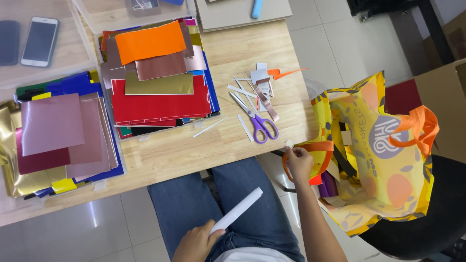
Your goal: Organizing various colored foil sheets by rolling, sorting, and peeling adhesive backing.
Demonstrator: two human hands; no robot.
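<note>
Nearest the camera, over the lap in blue jeans, the left hand (195, 241) is closed around the lower end of a rolled white paper tube (237, 210), which slants up and to the right. Just beyond, the right hand (298, 161) pinches a small white scrap (289, 143) between its fingertips, at the edge of the wooden counter (242, 53) and just beside the open mouth of a yellow shopping bag (378, 160). That bag, printed with orange shapes and a grey round label, has orange handles and rests on a dark chair. On the counter, purple-handled scissors (257, 121) lie among white paper strips and offcuts. Left of them sits a stack of shiny sheets (155, 82) in red, gold, pink and orange; a second stack (58, 140) lies further left. Farthest back, a white phone (40, 41) rests in a clear tray
</note>
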